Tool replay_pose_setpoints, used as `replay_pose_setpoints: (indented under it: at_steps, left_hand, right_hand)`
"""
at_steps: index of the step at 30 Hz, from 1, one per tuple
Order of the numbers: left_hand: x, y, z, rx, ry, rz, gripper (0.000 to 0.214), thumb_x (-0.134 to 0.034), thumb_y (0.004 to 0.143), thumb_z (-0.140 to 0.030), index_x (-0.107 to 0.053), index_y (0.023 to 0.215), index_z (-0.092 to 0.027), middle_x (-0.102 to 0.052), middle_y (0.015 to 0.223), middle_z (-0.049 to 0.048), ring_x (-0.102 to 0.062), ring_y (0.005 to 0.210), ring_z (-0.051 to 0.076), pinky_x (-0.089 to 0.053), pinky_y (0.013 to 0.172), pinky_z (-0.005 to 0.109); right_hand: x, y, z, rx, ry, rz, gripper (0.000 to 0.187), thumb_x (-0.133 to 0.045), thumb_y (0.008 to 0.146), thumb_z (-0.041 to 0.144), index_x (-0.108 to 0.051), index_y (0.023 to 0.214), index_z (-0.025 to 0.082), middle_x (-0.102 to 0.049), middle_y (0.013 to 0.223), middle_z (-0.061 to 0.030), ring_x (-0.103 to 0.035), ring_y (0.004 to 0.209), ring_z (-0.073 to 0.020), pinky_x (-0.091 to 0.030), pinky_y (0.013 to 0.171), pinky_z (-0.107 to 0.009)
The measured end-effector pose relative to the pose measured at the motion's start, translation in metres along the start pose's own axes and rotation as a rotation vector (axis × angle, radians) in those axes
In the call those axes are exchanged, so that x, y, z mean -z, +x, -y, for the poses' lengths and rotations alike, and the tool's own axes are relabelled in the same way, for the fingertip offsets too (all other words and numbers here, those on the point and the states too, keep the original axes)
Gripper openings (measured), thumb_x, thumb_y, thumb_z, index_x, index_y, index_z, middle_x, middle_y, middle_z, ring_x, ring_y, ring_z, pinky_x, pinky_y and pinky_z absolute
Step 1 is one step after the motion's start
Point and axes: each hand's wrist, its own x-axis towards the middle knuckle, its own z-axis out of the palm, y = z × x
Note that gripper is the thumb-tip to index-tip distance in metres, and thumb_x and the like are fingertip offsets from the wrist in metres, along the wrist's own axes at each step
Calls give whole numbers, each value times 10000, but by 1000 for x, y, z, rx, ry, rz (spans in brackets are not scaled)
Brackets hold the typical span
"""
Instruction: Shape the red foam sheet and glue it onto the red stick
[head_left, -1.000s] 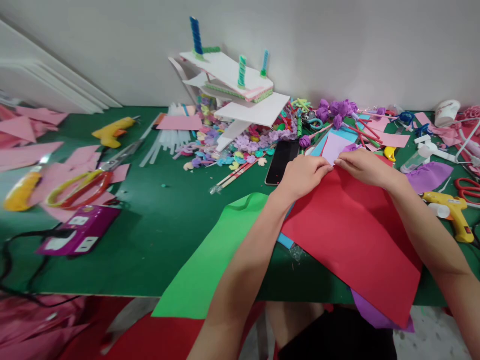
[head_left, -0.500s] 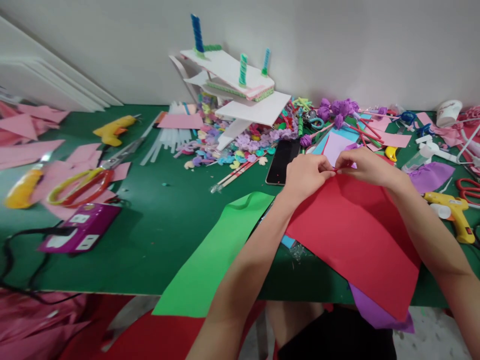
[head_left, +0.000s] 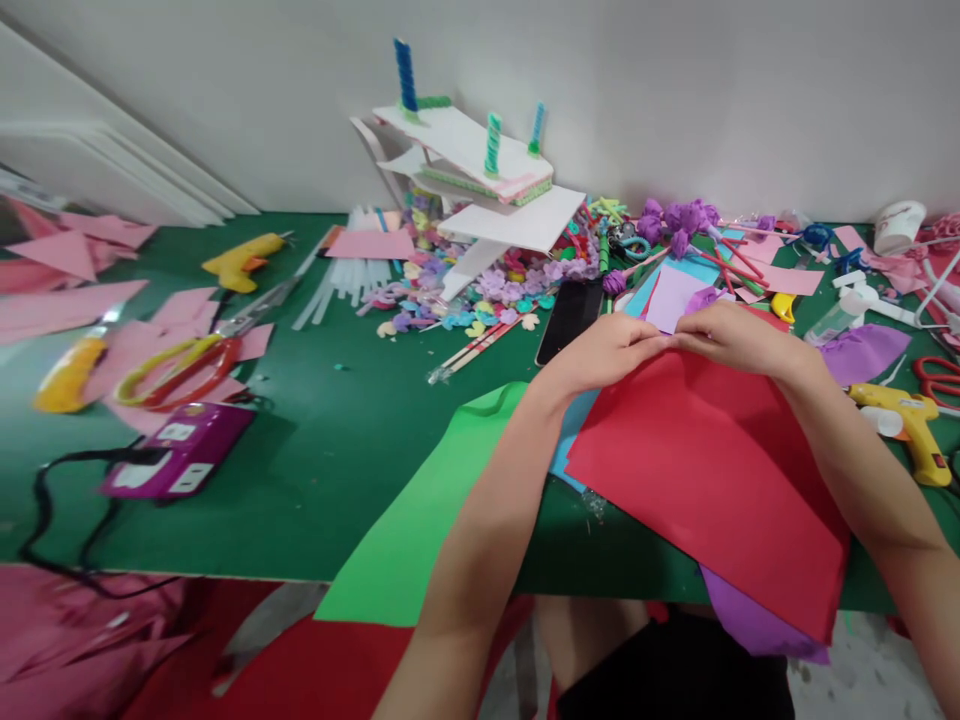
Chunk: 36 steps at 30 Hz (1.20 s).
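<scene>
Both my hands meet at the far edge of a large red sheet (head_left: 712,450), thumbs and fingers closed on it. My left hand (head_left: 619,345) pinches that edge from the left. My right hand (head_left: 720,335) grips right beside it, the fingertips almost touching. The exact fold between the fingers is hidden. Purple material (head_left: 757,620) sticks out under the sheet's near end, past the table edge. Blue sheet (head_left: 574,440) shows below the red one, and a green sheet (head_left: 420,510) lies under my left forearm. A pale lilac card (head_left: 669,297) is just beyond my hands.
A black phone (head_left: 568,320) lies left of my hands. Yellow glue guns (head_left: 904,420) rest at both sides; scissors (head_left: 180,370) and a purple power strip (head_left: 180,450) lie left. A white tiered board model (head_left: 517,215) stands at the back among pipe-cleaner flowers.
My left hand has flattened and its wrist has dropped slightly to the left; my right fingers have curled closer to the edge. More blue sheet shows, and the view has shifted a little.
</scene>
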Motion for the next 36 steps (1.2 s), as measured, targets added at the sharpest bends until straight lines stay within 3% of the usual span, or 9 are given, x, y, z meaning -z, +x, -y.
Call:
replay_pose_setpoints:
  at_steps: [2,4,9,14,18,23,27,30,36]
  left_hand:
    - [3,-1,-2,-23,29,72,343,-469,844,-303,-559,561,-132,-379,486,-49,-335,495,70,-261,517,225]
    - [3,0,-2,-20,56,94,300,-482,825,-258,-557,563,-133,-396,481,-50,-352,496,71,-274,527,223]
    - [-6,3,4,69,65,-24,116,-599,726,-213,-690,733,-142,-679,690,18,-587,669,136,-380,607,233]
    - [-16,8,11,123,44,-171,85,-680,655,-208,-703,713,-150,-705,682,39,-631,692,162,-419,606,247]
    - [-17,9,13,105,-10,-202,135,-691,648,-244,-703,738,-144,-700,698,45,-630,694,161,-430,607,248]
    - [-8,6,9,49,-127,-19,185,-621,722,-300,-673,743,-123,-617,629,1,-521,580,100,-365,555,217]
    - [-2,3,5,27,-195,69,352,-459,837,-358,-515,568,-137,-381,521,-41,-309,493,60,-230,487,216]
    - [1,1,4,42,-230,162,394,-469,832,-393,-368,523,-170,-260,523,-56,-221,488,57,-172,474,227]
    - [-1,4,9,47,-111,311,303,-476,796,-346,-409,556,-175,-319,534,-42,-272,499,76,-208,485,237]
  right_hand:
    - [-2,0,0,5,45,-1,302,-419,904,304,-591,724,133,-562,642,-28,-437,583,-105,-265,559,-233]
    - [-3,0,0,15,80,-1,254,-444,887,281,-609,765,131,-584,669,-34,-463,609,-110,-286,577,-228]
    - [-4,-1,2,-12,75,-10,171,-511,839,247,-635,792,140,-627,709,-42,-506,639,-117,-297,583,-224]
    - [-2,-2,0,-45,71,-40,113,-591,800,240,-651,846,156,-663,781,-42,-547,688,-128,-314,602,-224]
    - [-1,-2,-3,-40,-58,-6,271,-495,883,342,-653,777,148,-619,687,-43,-465,596,-112,-258,561,-242]
    - [2,-2,-3,-24,-19,46,401,-403,919,357,-552,614,143,-474,534,6,-349,498,-82,-208,528,-257]
    - [2,-2,-2,-1,44,36,378,-414,904,348,-495,591,153,-440,526,22,-337,497,-74,-207,524,-252]
    - [1,-2,-1,22,76,21,365,-420,897,345,-518,606,147,-473,547,14,-349,508,-74,-217,525,-246]
    - [-1,-2,0,-14,123,119,236,-473,853,276,-656,797,139,-631,696,-30,-483,592,-97,-282,552,-226]
